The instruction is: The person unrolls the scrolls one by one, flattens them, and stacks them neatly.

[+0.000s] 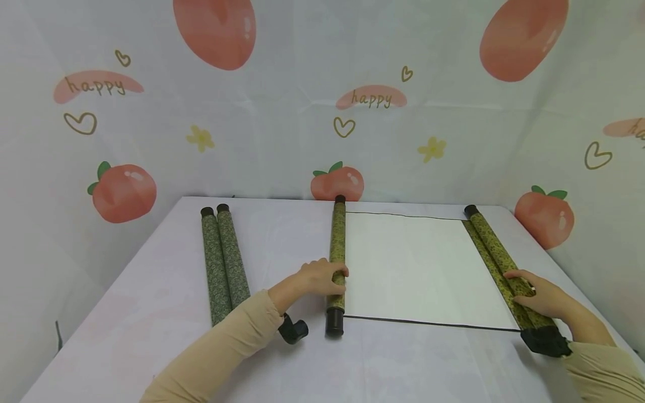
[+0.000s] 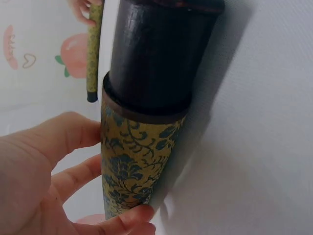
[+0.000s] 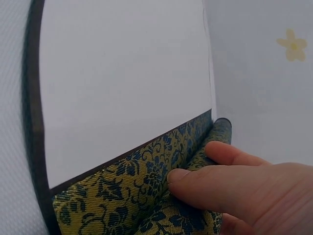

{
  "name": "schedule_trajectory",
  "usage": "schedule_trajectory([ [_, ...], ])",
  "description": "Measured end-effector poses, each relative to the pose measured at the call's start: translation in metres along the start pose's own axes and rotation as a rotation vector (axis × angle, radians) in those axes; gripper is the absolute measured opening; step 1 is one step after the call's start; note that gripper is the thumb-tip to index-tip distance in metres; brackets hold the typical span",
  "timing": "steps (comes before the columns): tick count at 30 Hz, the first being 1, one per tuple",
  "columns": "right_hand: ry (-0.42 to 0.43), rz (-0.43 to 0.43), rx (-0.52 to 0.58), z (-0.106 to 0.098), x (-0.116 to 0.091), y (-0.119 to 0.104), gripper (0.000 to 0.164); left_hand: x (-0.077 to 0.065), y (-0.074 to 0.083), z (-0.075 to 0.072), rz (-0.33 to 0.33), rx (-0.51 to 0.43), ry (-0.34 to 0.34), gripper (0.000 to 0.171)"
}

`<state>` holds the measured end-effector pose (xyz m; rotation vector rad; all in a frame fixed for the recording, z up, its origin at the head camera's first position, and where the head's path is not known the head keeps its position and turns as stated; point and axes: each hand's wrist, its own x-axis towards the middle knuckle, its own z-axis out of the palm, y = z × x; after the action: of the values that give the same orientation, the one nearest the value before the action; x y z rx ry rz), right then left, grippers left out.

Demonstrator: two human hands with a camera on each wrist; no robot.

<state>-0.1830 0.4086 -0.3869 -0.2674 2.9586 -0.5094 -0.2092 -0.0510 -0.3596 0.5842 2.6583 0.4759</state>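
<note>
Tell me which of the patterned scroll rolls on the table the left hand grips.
The left hand grips the yellow-green floral roll at the blank white sheet's left edge, not the darker green pair lying untouched further left.

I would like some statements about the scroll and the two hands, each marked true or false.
1. The left hand holds the rolled end of the open scroll. True.
2. The white sheet between the two rollers is covered with writing. False: it looks blank.
3. The right hand rests on the right roller of the scroll. True.
4. The closed scroll lies to the right of the open one. False: it lies to the left, on the table.
5. The left roller has a dark end cap. True.
6. Both hands are lifted off the scroll. False: both touch it.
</note>
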Motion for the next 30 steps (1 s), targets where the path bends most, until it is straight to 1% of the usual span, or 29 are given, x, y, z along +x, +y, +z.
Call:
schedule_trajectory([
  [4,0.001,-0.005,0.004,0.001,0.0,0.0,0.05,0.0,-0.001,0.0,-0.022,0.029,0.03,0.029],
  [9,0.002,-0.005,0.005,0.001,0.0,0.0,0.05,-0.001,-0.002,0.0,-0.032,0.029,0.049,0.028],
  [14,0.005,-0.008,0.005,0.001,0.0,0.0,0.05,-0.003,-0.004,-0.002,-0.036,0.005,0.042,0.031],
  [19,0.008,-0.001,0.004,0.0,-0.001,-0.001,0.05,-0.005,-0.007,-0.005,-0.036,0.014,0.021,0.039],
  [22,0.006,0.005,0.005,0.0,-0.001,-0.002,0.05,-0.006,-0.009,-0.006,-0.036,0.024,0.021,0.036],
  [26,0.005,0.006,0.007,0.0,0.0,-0.001,0.05,-0.007,-0.01,-0.006,-0.041,0.037,0.042,0.031],
  [30,0.004,0.006,0.005,0.0,0.0,0.001,0.05,-0.008,-0.013,-0.007,-0.057,0.034,0.055,0.032],
])
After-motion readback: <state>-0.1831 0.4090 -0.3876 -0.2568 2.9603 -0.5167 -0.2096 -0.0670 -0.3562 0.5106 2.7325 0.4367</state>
